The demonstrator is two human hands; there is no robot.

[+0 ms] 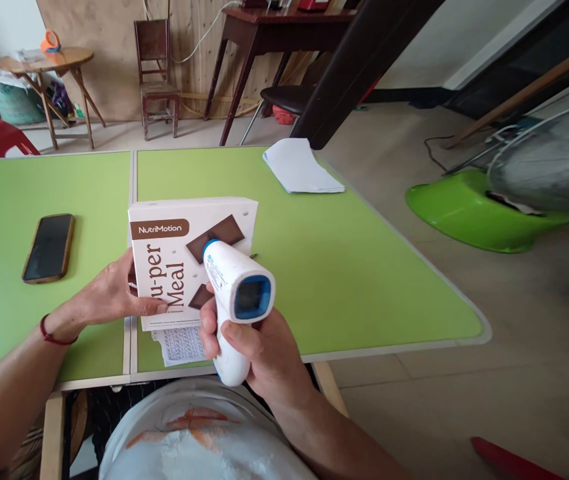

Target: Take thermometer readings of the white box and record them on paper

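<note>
My left hand [114,290] grips the lower left edge of a white NutriMotion box [164,267], thumb across its front and fingers behind. The box stands tilted over the green table and shows brown bars on its face. Wrapped round the handle of a white and blue infrared thermometer [229,280] is my right hand [269,353]. Its blue-ringed nose points at the front of the box, overlapping it from here; whether they touch I cannot tell. The thermometer's screen looks dark. Beneath the box, a sheet of handwritten paper [181,347] sticks out.
On the green table [364,280], a phone [48,248] lies at the left and white papers [301,167] at the far edge. Beyond stand a small chair [157,80], a round wooden table [47,60] and a dark red desk [284,20]. A green plastic seat [464,207] is at the right.
</note>
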